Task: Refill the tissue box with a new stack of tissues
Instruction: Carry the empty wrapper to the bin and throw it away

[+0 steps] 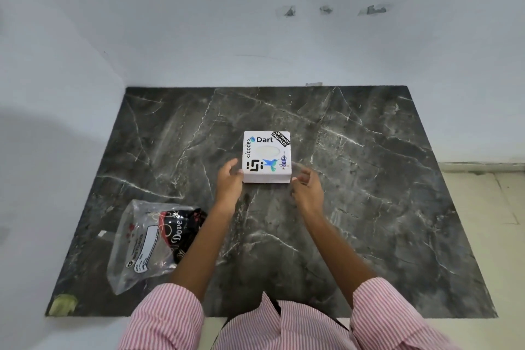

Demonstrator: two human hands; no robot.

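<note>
White box (267, 156) with black and blue stickers; dark grey, white-veined marble table (369, 179); pink-and-white striped sleeves (380, 312); clear bag (147, 244).

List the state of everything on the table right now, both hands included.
tissue box: upright on the marble mat, closed, no tissue sticking out of its oval top slot.
plastic tissue pack: lying flat near left, untouched; sealed or opened, cannot tell.
left hand: fingers relaxed, touching the box's near left corner.
right hand: motion-blurred beside the box's near right corner; contact unclear.
green tape scrap: crumpled at the mat's near left corner.
</note>
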